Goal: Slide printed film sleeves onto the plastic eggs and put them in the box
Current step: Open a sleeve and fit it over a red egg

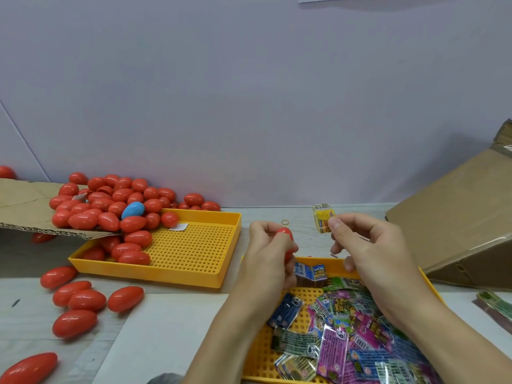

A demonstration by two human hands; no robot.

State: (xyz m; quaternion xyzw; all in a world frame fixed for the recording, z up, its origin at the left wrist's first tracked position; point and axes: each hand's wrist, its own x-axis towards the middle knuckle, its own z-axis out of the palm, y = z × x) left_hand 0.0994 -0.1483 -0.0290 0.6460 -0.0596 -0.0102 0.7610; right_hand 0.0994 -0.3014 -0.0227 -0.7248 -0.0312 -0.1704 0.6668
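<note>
My left hand (267,245) is curled round a red egg (286,239), held above the far edge of the near tray (253,364), while my right hand (360,242) pinches a yellow sleeve (322,221) just to its right; the sleeve is not on the egg yet. Judging by the piles, most of the work is still ahead: a heap of bare red eggs (110,209), with one blue egg (133,210) among them, spills from a cardboard flap (25,209) into the far-left tray (194,253), and more lie loose on the table (166,328) at near left. The near tray holds a jumble of flat printed sleeves (346,336). The cardboard box (448,225) sits at the right; I cannot see inside it
</note>
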